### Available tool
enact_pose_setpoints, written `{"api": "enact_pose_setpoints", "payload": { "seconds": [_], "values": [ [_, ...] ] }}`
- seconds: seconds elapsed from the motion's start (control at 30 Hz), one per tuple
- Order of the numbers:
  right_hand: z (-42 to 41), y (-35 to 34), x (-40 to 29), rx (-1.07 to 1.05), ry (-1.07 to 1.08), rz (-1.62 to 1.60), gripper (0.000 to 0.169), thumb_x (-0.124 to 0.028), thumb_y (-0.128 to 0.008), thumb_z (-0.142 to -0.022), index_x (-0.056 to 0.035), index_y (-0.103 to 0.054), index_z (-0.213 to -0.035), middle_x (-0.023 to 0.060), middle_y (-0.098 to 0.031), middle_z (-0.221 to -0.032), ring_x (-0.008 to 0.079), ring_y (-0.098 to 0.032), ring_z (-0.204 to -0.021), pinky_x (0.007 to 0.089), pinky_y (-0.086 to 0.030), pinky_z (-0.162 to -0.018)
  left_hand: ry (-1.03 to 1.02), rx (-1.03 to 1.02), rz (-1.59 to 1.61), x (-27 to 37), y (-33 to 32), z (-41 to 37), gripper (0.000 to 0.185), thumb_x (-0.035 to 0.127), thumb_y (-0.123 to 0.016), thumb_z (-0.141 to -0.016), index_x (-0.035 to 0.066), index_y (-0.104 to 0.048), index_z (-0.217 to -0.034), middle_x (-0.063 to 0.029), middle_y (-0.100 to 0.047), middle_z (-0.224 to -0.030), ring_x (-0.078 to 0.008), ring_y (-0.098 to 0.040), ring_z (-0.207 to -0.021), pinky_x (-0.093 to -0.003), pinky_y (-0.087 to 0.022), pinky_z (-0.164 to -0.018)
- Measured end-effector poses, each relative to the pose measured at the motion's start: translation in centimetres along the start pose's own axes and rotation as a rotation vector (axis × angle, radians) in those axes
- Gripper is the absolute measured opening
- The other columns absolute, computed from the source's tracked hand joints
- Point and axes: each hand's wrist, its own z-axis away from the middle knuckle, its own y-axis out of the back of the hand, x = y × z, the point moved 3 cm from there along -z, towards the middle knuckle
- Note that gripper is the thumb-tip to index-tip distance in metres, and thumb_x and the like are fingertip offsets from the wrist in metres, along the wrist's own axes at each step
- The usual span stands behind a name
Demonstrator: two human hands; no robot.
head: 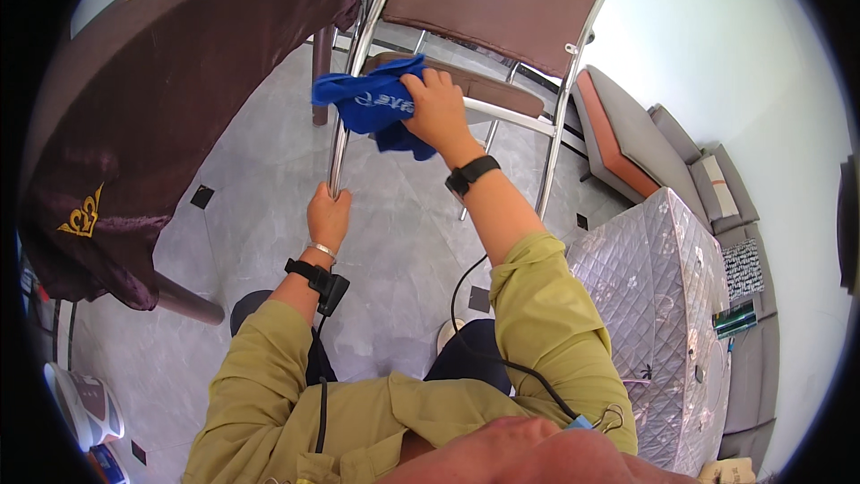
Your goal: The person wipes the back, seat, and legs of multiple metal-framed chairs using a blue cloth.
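Observation:
A metal-framed chair (pixel 504 0) with a brown padded back and seat is tilted in front of me, its legs pointing toward me. My left hand (pixel 329 212) is closed around the lower end of one chrome chair leg (pixel 338 158). Farther up, my right hand (pixel 435 104) grips a blue cloth (pixel 376 97) with pale writing on it. The cloth lies over the same side of the chrome frame, just below the seat, and hides part of the tube.
At the left stands a table under a dark brown cloth (pixel 134 94). To the right are a quilted, flower-patterned cover (pixel 645 282) over a piece of furniture and a grey sofa (pixel 746 363). A sneaker (pixel 87 403) is at the lower left. A black cable (pixel 455 302) hangs by my right arm.

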Motion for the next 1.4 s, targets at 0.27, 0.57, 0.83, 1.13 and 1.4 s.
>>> {"api": "enact_pose_setpoints", "payload": {
  "seconds": [0.27,0.57,0.83,1.13,1.4],
  "values": [
    [9.6,6.8,13.9,0.007,-0.293,0.183,0.047,-0.008,-0.07,-0.061,-0.0118,-0.058,-0.106,0.0154,-0.057,-0.1,0.0382,-0.052,-0.093,0.0439,-0.046,-0.079,-0.059,0.048,-0.082,0.1,0.1,-0.1,0.025,0.023,-0.058,-0.077,0.0,-0.049,-0.074,-0.0193,-0.058,-0.066,-0.0381,-0.056,-0.061,-0.0449,-0.044,-0.058],
    [14.0,9.6,15.8,-0.189,-0.576,0.123,0.045,-0.007,-0.071,-0.061,-0.0113,-0.062,-0.105,0.0192,-0.057,-0.099,0.0393,-0.055,-0.094,0.0441,-0.048,-0.082,-0.096,0.091,-0.098,-1.1,-0.7,-0.7,0.025,0.024,-0.058,-0.077,0.0,-0.051,-0.077,-0.0207,-0.059,-0.067,-0.0414,-0.058,-0.064,-0.0469,-0.045,-0.06],
    [5.6,13.5,13.8,0.117,0.032,0.462,0.046,0.001,-0.062,-0.064,-0.0143,-0.06,-0.107,0.0121,-0.056,-0.115,0.0306,-0.053,-0.098,0.0393,-0.046,-0.078,-0.12,0.067,-0.134,-0.7,0.3,-0.5,0.023,0.022,-0.058,-0.078,-0.001,-0.052,-0.078,-0.0185,-0.058,-0.069,-0.0345,-0.057,-0.062,-0.0421,-0.044,-0.059],
    [6.8,9.5,21.7,-0.363,-0.579,0.462,0.038,-0.016,-0.056,-0.079,-0.0167,-0.06,-0.116,0.0202,-0.058,-0.109,0.0371,-0.059,-0.099,0.0424,-0.05,-0.085,-0.071,0.057,-0.145,-0.2,0.3,0.0,0.028,0.025,-0.058,-0.078,-0.001,-0.048,-0.073,-0.0201,-0.057,-0.066,-0.0371,-0.056,-0.06,-0.0442,-0.044,-0.058],
    [13.9,8.7,18.7,-0.19,-0.741,0.251,0.039,-0.021,-0.058,-0.072,-0.0099,-0.063,-0.109,0.0279,-0.06,-0.094,0.0434,-0.058,-0.092,0.047,-0.048,-0.083,-0.032,0.039,-0.136,-1.0,-0.1,-0.5,0.024,0.025,-0.057,-0.078,0.001,-0.052,-0.078,-0.0213,-0.059,-0.07,-0.0397,-0.057,-0.065,-0.0465,-0.045,-0.06]
  ]
}}
